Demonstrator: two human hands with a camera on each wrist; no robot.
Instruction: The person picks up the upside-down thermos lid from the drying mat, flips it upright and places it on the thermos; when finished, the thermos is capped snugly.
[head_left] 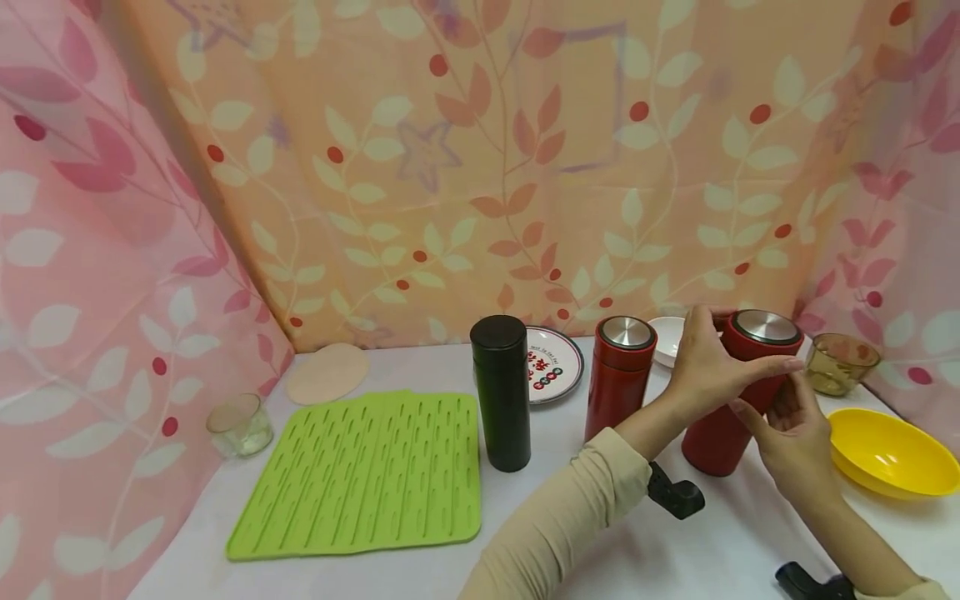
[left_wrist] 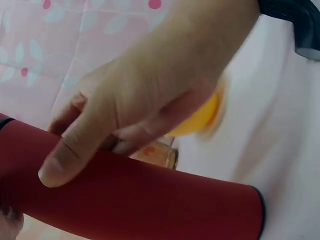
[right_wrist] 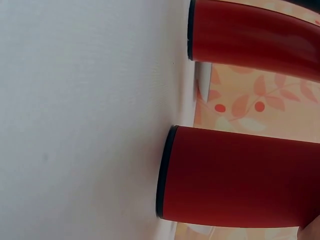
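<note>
While both hands are engaged at the right of the desk (head_left: 720, 542), the right-hand red flask (head_left: 731, 400) is held upright on the surface between them. The left hand (head_left: 708, 362) is wrapped around the flask's upper body just beneath the steel-topped lid, with the thumb laid flat along the red wall, as confirmed in the left wrist view (left_wrist: 65, 160); its grip is closed on the flask. The right hand (head_left: 795, 437) is set against the flask's lower right side, fingers only partly curled and touching the wall; a full clasp cannot be confirmed. A second red flask (head_left: 618, 375) is stood just to the left, apart from the held one, with a narrow gap visible in the right wrist view. A black flask (head_left: 501, 392) is stood further left, beside a green ridged mat (head_left: 367, 475). A yellow bowl (head_left: 892, 454) is placed close to the right hand, and an amber glass cup (head_left: 840, 362) lies just behind it. A printed plate (head_left: 555, 362) and a white bowl (head_left: 667, 337) are set at the rear. Open desk surface is available in front of the flasks.
</note>
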